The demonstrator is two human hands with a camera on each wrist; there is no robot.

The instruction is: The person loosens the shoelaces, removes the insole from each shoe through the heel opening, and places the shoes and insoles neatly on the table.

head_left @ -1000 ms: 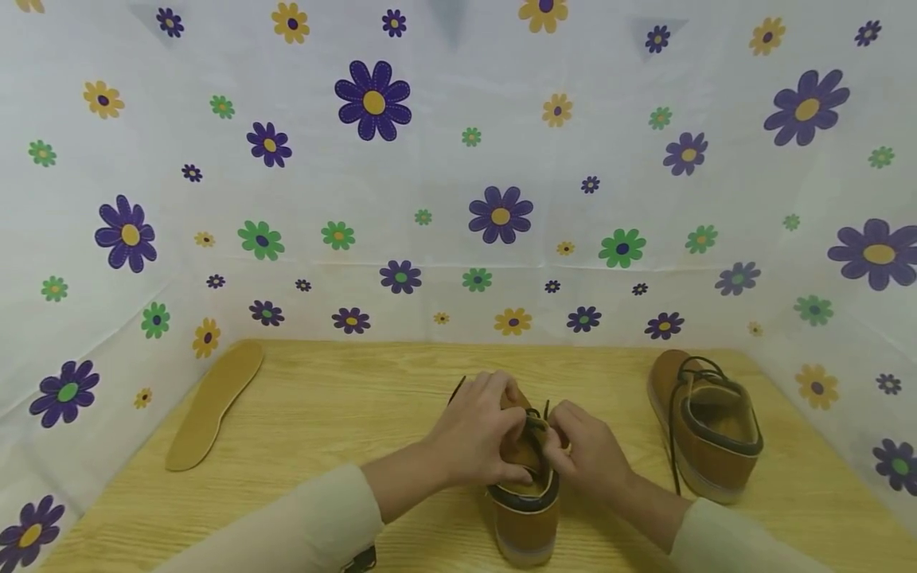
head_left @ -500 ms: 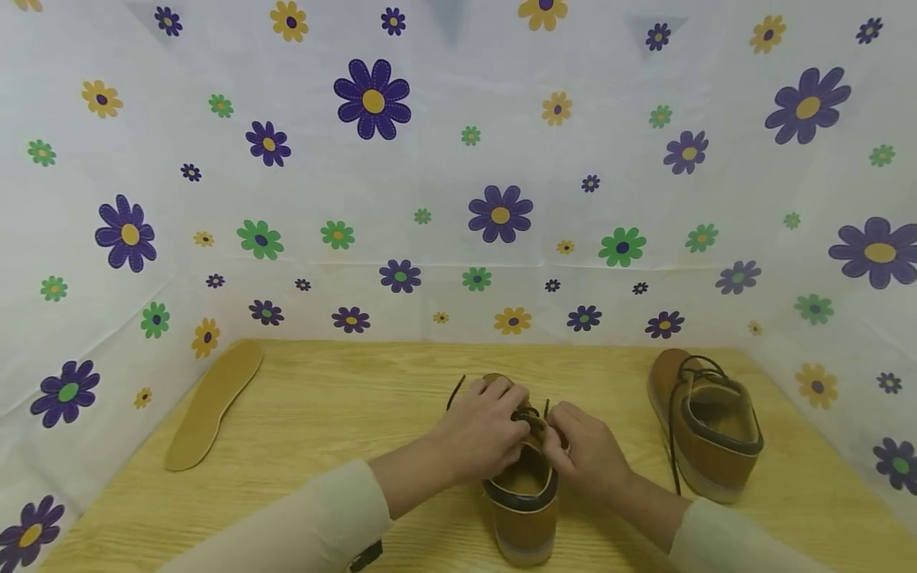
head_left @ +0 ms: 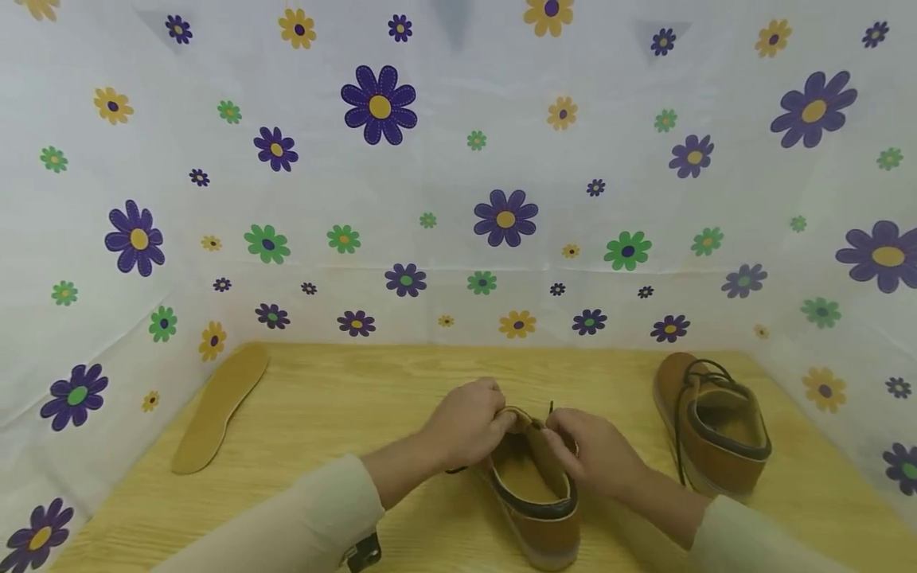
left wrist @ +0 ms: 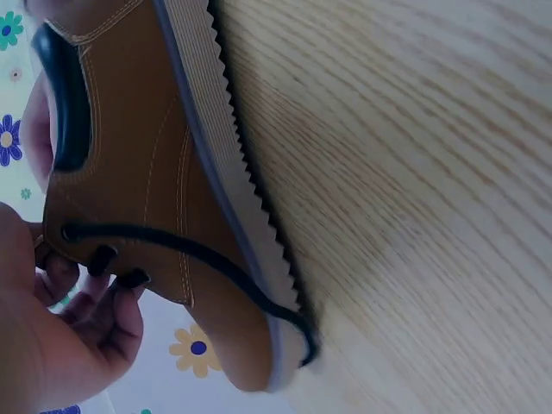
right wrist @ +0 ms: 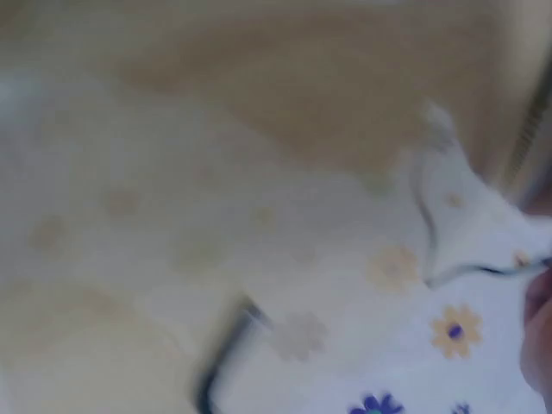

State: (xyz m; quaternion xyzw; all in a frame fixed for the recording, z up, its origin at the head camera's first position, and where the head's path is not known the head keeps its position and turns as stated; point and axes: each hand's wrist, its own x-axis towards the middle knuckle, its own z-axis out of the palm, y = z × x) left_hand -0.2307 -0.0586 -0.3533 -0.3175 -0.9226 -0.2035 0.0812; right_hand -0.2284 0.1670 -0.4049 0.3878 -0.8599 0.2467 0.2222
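Note:
A brown shoe (head_left: 548, 533) with a dark padded collar stands on the table, its heel toward me and its toe angled to the far left. My left hand (head_left: 466, 422) pinches the front of its opening beside the tongue (head_left: 528, 415). My right hand (head_left: 598, 454) grips the opening's right edge between thumb and bent fingers. In the left wrist view the fingers curl at the eyelets, and a dark lace (left wrist: 198, 252) trails down the shoe's side past the sole. The right wrist view is blurred, with part of the right hand (right wrist: 538, 341) at its edge. The shoe's toe is hidden in the head view.
A matching laced shoe (head_left: 731, 469) stands at the right of the wooden table (head_left: 344, 382). A tan insole (head_left: 220, 407) lies far left. White flower-print cloth (head_left: 444, 159) rises around the back and sides.
The left hand has moved from over the laces to the left front of the opening. The shoe has turned, its heel swinging right. The right hand keeps its grip.

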